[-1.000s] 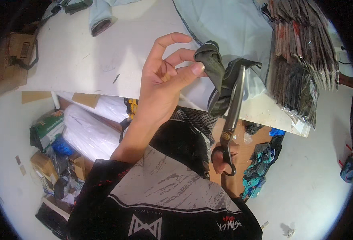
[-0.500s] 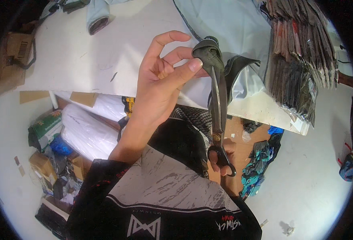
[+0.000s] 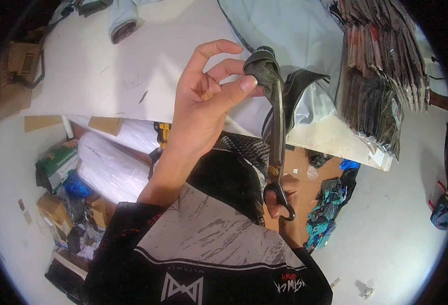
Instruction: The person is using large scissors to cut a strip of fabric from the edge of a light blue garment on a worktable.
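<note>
My left hand (image 3: 201, 104) pinches a twisted, dark olive piece of fabric (image 3: 262, 70) between thumb and fingers, with the index finger arched above it. Black-handled metal scissors (image 3: 277, 134) are in my right hand (image 3: 289, 190), their long blades pointing up and reaching the fabric's lower right side. The scissors partly hide the right fingers, which curl through the handle loops. A pale blue cloth (image 3: 300, 30) with a dark edge lies on the table behind the fabric, and one dark strip of it curls up right of the blades.
The white table (image 3: 102, 76) spans the far side, with a stack of plastic-wrapped dark garments (image 3: 374, 71) at its right. Below it lie white wrapped rolls (image 3: 109, 162), a green bag (image 3: 59, 162) and a cardboard box (image 3: 56, 211). Teal and black cloth (image 3: 325, 208) lies on the right.
The scissors have tilted slightly, the upper blades shifting right and the lower handle loop moving left. My left hand and the fabric have hardly moved.
</note>
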A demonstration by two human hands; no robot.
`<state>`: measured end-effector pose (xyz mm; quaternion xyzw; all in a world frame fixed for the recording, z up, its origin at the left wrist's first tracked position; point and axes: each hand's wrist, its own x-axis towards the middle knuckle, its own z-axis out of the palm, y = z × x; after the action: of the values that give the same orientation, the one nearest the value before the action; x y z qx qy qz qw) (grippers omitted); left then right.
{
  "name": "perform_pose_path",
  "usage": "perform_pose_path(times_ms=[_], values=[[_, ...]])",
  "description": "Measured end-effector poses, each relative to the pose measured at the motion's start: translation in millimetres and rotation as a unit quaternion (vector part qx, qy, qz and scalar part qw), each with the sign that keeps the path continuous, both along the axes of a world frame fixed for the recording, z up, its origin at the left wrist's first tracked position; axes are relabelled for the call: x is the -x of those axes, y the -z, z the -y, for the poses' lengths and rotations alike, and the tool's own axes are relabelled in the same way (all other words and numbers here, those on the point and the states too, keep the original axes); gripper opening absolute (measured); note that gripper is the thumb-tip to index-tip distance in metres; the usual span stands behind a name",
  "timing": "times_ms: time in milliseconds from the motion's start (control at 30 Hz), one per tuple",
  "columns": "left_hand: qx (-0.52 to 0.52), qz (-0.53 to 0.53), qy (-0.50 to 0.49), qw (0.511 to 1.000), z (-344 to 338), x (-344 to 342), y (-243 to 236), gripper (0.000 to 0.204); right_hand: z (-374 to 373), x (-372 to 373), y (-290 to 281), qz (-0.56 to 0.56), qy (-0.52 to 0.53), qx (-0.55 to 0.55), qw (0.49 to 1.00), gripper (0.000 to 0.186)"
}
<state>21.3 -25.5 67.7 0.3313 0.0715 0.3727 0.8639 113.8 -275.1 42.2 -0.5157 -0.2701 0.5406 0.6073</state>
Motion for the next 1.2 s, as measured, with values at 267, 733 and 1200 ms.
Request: perform_pose_path(times_ms=[267, 733, 1200], values=[[0.038, 0.000, -0.017, 0.999, -1, -3, 1, 0.044, 1, 1, 11, 0.013, 0.011, -0.054, 0.998, 0.046], [-0.050, -0.035, -0.013, 0.998, 1, -2, 3, 0.042, 3, -6, 21, -0.004, -0.021, -0.072, 0.997, 0.046], [-0.020, -0.005, 0.018, 1.000, -2, -1, 9, 0.040, 10, 2, 22, -0.050, 0.019, -0.112, 0.992, 0.059]])
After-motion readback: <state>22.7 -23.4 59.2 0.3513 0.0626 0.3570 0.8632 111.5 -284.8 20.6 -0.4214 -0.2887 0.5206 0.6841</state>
